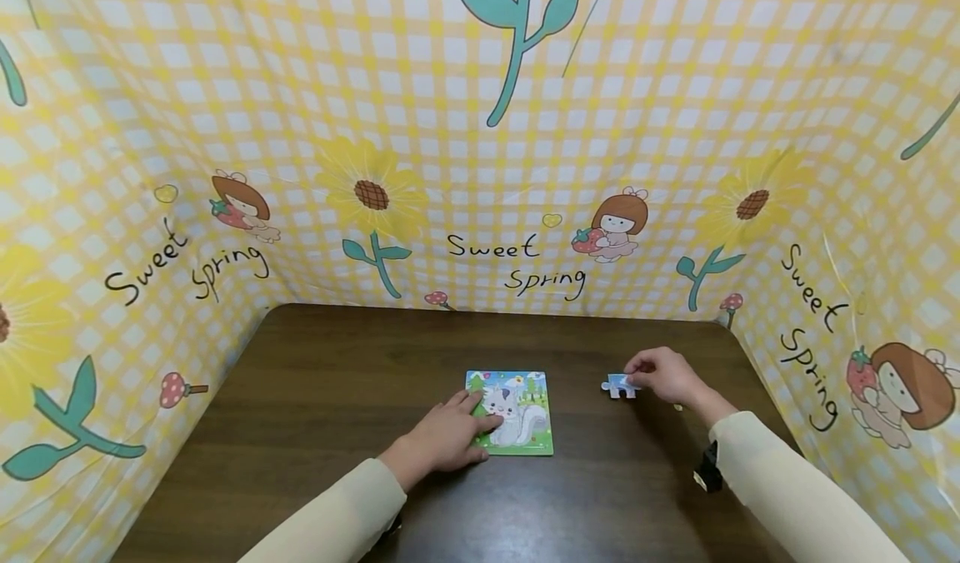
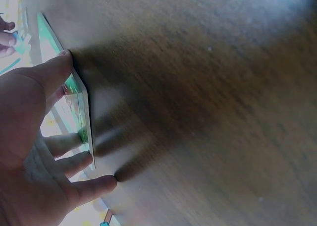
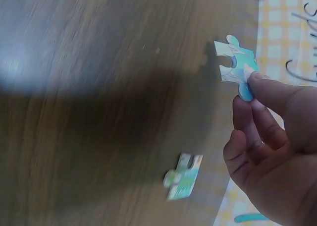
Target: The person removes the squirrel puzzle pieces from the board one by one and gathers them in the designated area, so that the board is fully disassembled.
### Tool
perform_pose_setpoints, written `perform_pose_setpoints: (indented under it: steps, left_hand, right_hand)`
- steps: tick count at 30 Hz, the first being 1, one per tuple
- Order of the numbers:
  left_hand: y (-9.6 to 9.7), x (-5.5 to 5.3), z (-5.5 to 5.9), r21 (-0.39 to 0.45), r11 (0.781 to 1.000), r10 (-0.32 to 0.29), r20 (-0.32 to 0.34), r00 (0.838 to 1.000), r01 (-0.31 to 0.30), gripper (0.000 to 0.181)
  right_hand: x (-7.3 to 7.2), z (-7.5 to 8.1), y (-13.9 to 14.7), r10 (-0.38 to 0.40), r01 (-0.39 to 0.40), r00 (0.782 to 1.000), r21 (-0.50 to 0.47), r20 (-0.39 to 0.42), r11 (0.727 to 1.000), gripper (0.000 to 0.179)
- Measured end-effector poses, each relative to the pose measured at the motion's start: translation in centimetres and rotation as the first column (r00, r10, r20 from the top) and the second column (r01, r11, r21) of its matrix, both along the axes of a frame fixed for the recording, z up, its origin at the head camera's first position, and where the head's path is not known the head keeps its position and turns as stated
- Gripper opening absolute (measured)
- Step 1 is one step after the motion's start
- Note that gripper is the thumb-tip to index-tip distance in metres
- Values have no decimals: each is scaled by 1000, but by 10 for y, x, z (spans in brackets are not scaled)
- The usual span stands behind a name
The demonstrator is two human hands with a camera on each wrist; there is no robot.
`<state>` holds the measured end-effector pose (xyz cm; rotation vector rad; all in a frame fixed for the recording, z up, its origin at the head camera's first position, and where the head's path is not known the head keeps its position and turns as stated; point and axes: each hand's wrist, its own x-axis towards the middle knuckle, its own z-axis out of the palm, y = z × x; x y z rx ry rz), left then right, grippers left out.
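A square jigsaw puzzle board (image 1: 536,445) with a white squirrel-like animal on it lies flat on the table. My left hand (image 1: 446,434) rests on its left side with fingers spread, thumb at the near edge in the left wrist view. To the right of the board, my right hand (image 1: 667,376) pinches a light blue and white puzzle piece (image 3: 242,62) between thumb and fingers, held above the table. A second, greenish puzzle piece (image 3: 184,179) lies on the table below that hand; in the head view the hand and wrist mostly hide it.
The dark wooden table (image 1: 337,363) ends at a yellow checked cloth wall (image 1: 480,171) at the back and on both sides. A black wrist device (image 1: 707,470) sits under the right sleeve.
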<state>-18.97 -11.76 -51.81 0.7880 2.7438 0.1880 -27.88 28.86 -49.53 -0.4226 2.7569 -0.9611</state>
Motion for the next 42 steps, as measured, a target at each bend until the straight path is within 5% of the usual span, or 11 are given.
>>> perform_pose_setpoints:
  steps: [11,42]
  left_hand:
    - [1,-3,-6,1,1000,-2,0,1000,2,59]
    - [-4,-1,-11,34,999,1,0,1000,-1,58]
  right_hand:
    - [-4,-6,22,-4,6,1000,144,-9,990,6]
    - [-10,-18,13,-19,29,999,230,-48,973,7]
